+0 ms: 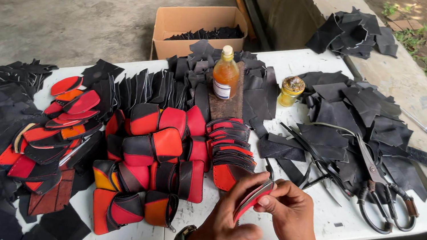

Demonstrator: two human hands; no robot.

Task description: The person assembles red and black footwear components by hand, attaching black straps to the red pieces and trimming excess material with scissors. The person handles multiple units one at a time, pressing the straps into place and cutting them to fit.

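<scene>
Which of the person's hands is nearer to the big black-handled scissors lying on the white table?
The right hand. It is just left of the big black-handled scissors, apart from them. The left hand is farther left; both pinch a thin red-and-black leather piece.

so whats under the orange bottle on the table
The orange bottle stands on a brown block, which rests among black leather pieces. What lies beneath the block is covered. Both hands work away from it, near the table's front edge.

A white table [347, 218] carries black and red pieces [163, 146], probably leather, scissors [381, 188], a bottle [226, 74].
</scene>
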